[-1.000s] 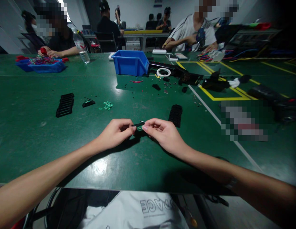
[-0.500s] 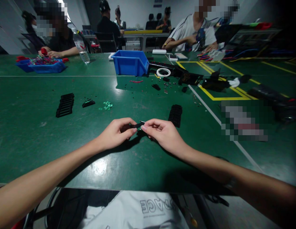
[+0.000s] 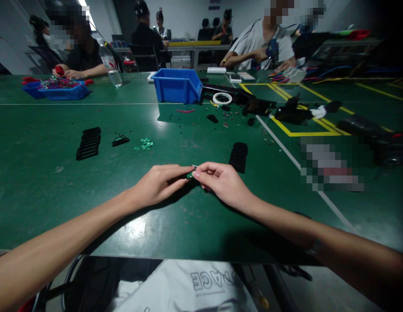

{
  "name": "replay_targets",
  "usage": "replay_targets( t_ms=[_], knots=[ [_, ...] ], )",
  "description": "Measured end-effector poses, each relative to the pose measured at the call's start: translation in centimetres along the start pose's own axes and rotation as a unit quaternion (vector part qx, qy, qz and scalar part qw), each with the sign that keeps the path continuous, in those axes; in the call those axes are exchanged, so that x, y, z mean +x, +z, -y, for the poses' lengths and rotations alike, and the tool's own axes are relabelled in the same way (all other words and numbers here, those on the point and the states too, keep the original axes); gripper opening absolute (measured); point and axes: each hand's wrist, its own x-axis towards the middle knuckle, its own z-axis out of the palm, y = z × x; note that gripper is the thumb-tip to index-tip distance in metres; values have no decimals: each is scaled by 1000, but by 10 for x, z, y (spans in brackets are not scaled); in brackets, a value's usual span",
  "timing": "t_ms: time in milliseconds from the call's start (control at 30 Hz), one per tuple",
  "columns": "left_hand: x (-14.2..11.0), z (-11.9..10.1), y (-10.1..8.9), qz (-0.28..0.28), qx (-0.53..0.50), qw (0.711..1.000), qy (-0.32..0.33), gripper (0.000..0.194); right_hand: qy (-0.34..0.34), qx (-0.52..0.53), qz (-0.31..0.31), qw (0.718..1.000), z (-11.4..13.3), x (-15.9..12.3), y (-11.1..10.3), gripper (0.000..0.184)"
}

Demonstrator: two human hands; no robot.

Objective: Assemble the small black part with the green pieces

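My left hand [image 3: 164, 183] reaches in from the left, index finger and thumb closed around a small piece in front of me. My right hand [image 3: 225, 184] meets it fingertip to fingertip in a pinch. Between the fingertips shows a bit of green circuit board [image 3: 189, 175], with a thin shiny edge just above it. The black plastic part at the left fingers is now mostly covered. To the left lie a pile of small green boards [image 3: 146, 144] and a single black plastic piece [image 3: 120, 141]. A stack of black plastic parts [image 3: 238, 157] lies beyond my right hand.
A row of black plastic parts [image 3: 89, 143] lies at left. Farther back stand a blue bin [image 3: 178, 86], a white tape roll [image 3: 222, 99], loose screws and a water bottle [image 3: 112, 69]. Blue trays [image 3: 63, 92] hold wires. Co-workers sit across the table. Black equipment [image 3: 377, 138] lies at right.
My left fingers have straightened and slid right along the piece, covering the black part that showed before. My right hand stays almost where it was.
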Motion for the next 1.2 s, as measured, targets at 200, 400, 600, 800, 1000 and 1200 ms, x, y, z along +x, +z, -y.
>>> replay_targets(
  t_ms=[200,400,600,800,1000,1200],
  knots=[
    [-1,6,-8,-39,32,998,-41,37,32,11,-11,999,3,1,-3,30],
    [1,5,-4,-31,-36,997,-67,36,5,8,4,1000,4,0,-2,27],
    [-1,4,2,-26,-59,995,-70,37,-13,5,16,1000,1,-2,-1,24],
    [1,3,3,-26,-56,997,-52,37,-13,4,14,1000,2,-1,0,25],
    [0,2,2,-23,-52,998,-39,37,-4,-4,9,1000,2,-2,-1,28],
    [0,4,1,-20,-57,998,-23,37,4,1,8,1000,3,-1,0,31]
  ],
)
